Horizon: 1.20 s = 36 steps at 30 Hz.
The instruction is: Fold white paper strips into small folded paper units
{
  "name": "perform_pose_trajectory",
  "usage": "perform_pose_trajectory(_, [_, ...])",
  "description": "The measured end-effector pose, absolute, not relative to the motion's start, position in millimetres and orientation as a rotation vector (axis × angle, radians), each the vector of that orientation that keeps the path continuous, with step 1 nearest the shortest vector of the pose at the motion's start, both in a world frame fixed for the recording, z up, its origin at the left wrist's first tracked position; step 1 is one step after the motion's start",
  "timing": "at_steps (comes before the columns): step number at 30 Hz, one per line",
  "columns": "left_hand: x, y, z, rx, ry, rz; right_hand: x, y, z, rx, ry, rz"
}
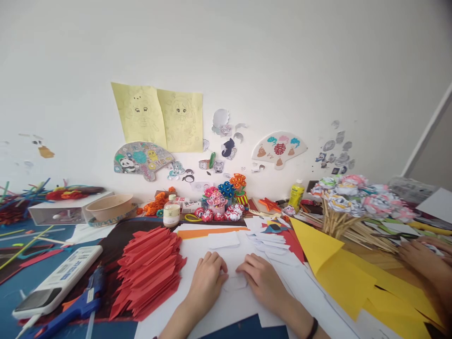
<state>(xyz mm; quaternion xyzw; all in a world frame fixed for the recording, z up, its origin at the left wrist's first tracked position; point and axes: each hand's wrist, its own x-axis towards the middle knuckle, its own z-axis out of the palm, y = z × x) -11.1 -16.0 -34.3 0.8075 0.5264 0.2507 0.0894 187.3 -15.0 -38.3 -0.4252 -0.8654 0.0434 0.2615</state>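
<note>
Legible signs, by clock direction from the view's centre: at two o'clock, a red 囍 [279, 149] marks the white fan [279, 150]; at eight, 茉 [172, 213] stands on the cream bottle [171, 214]. Lettering on the white device [61, 278], farther out at eight, and the yellow bottle [296, 194], near three, is too small to read.

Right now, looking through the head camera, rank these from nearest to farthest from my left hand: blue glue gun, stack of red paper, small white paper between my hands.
Nearest your left hand first:
1. Small white paper, right at its fingertips.
2. Stack of red paper, just to its left.
3. Blue glue gun, farther left, beyond the stack.
</note>
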Motion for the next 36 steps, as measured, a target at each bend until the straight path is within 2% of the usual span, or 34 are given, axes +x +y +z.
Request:
perform_pose_trajectory(5, [-9, -16, -30, 2.317, 1.521, 0.761, 181, -11, -36, -1.123, -2.215, 0.294])
perform_pose_trajectory(14, [-9, -12, -19, 2.216, 1.336, 0.987, 180, -5, -36, -1.036, -1.938, 0.691])
perform_pose_trajectory(20, [-8, -11, -14, 1.922, 1.321, 1.237, 185, 4, -34, -1.030, -1.682, 0.879])
perform_pose_trajectory(25, [7, -12, -31, 1.910, 1.321, 1.003, 183, -1, -27, -0.883, -1.489, 1.108])
perform_pose_trajectory(36, [4, -12, -24, 1.753, 1.133, 1.089, 183, 4, -43, -1.040, -1.466, 1.245])
